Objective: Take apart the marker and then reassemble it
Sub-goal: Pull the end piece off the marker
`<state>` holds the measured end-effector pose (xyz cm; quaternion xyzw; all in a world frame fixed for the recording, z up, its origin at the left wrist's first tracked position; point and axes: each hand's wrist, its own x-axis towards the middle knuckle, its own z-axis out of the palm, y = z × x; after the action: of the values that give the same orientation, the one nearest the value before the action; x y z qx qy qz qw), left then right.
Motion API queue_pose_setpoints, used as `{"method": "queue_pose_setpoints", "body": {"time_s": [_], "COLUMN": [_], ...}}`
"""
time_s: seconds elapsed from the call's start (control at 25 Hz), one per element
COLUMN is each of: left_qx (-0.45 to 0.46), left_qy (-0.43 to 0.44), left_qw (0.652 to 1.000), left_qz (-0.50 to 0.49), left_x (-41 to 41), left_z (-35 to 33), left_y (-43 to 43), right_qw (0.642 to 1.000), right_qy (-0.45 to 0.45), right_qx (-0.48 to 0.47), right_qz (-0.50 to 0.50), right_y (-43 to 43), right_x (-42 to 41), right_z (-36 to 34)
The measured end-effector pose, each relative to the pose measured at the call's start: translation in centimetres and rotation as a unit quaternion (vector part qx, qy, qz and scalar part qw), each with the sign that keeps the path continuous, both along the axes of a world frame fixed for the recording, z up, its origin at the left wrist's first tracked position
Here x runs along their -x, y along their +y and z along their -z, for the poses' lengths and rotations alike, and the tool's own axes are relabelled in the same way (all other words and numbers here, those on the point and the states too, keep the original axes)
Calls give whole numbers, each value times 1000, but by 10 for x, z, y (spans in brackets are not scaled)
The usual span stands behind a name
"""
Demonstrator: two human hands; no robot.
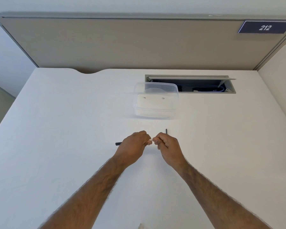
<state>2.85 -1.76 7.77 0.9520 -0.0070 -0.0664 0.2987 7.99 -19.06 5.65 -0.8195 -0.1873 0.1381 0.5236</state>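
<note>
My left hand (133, 142) and my right hand (166, 142) meet in front of me above the white desk (64, 121), both closed around the marker. A short white stretch of the marker's body (151, 140) shows between the two fists. A black end of the marker (118, 143) sticks out to the left of my left hand. A thin dark piece (166, 131) points up just behind my right hand; whether that hand holds it, I cannot tell. The rest of the marker is hidden inside my fingers.
A clear plastic container (155, 100) stands on the desk beyond my hands. Behind it an open cable hatch (191, 83) is set into the desktop. A beige partition (122, 43) with a "212" sign (265, 27) closes the far edge.
</note>
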Motion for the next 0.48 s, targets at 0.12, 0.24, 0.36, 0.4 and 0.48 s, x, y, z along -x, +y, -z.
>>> {"method": "queue_pose_setpoints", "body": {"time_s": [0.12, 0.24, 0.36, 0.4, 0.48], "left_qx": [-15, -27, -57, -71, -100], "left_qy": [-23, -53, -87, -106, -141], "left_qw": [1000, 998, 994, 992, 985], "left_qz": [1, 5, 12, 16, 25], "left_x": [0, 1, 1, 1, 1], "left_z": [-2, -2, -3, -3, -3], "left_y": [-3, -4, -5, -5, -4], "right_qw": [999, 996, 992, 989, 977], "right_qy": [42, 75, 111, 130, 183], "right_qx": [-19, -25, -36, -49, -83], "right_qz": [20, 34, 52, 59, 76], "right_y": [0, 2, 4, 6, 8], "right_x": [1, 2, 2, 3, 3], "right_z": [-1, -4, -6, -5, -6]}}
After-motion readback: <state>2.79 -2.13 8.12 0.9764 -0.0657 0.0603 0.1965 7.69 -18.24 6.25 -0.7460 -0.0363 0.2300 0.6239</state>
